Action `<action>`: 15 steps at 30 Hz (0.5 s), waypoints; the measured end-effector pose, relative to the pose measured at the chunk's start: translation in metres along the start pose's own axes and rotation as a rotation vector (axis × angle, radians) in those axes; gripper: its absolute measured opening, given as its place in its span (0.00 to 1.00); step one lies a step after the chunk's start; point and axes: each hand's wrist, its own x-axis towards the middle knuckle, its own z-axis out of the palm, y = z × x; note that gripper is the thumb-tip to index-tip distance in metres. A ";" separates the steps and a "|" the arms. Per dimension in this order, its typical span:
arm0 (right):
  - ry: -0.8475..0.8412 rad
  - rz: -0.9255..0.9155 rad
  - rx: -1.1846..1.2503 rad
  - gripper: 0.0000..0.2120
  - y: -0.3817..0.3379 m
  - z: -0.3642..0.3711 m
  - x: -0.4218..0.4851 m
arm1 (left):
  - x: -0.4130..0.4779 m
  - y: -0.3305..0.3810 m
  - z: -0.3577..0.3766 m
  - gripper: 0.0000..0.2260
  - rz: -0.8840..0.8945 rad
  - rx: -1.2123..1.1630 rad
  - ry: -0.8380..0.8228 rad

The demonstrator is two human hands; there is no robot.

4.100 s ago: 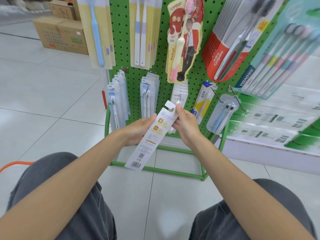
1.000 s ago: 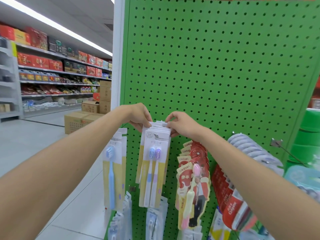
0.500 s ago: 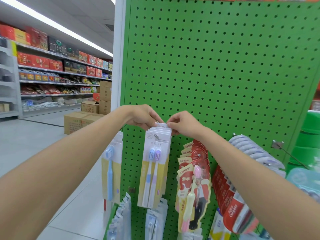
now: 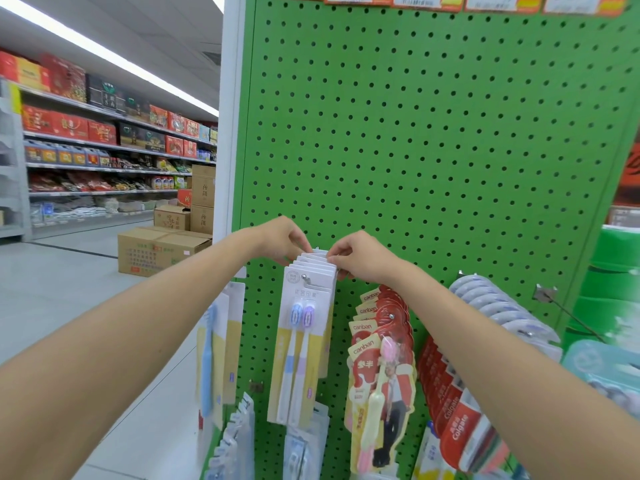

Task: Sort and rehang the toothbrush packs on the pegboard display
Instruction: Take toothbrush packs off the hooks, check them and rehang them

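A row of white and yellow twin toothbrush packs (image 4: 300, 344) hangs on one peg of the green pegboard (image 4: 433, 150). My left hand (image 4: 280, 239) pinches the top left corners of the rearmost packs. My right hand (image 4: 360, 258) grips the top right edges of the same row, close to the board. The front pack shows a blue and a purple brush and the metal peg tip through its hole. The rearmost pack tops are hidden between my fingers.
Red canban packs (image 4: 381, 368) and red Colgate packs (image 4: 457, 410) hang to the right, a single blue-brush pack (image 4: 216, 355) to the left. A bare peg (image 4: 561, 306) sticks out at right. Cardboard boxes (image 4: 159, 249) and shelving stand in the left aisle.
Four seconds ago I held one white pack low by the bottom pegs. Both hands have since gone up to the twin-pack row, where over the last second they shifted slightly along the pack tops.
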 end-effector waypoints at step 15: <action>0.018 0.010 -0.017 0.07 0.000 0.000 0.000 | -0.012 -0.019 -0.021 0.04 -0.070 -0.092 0.182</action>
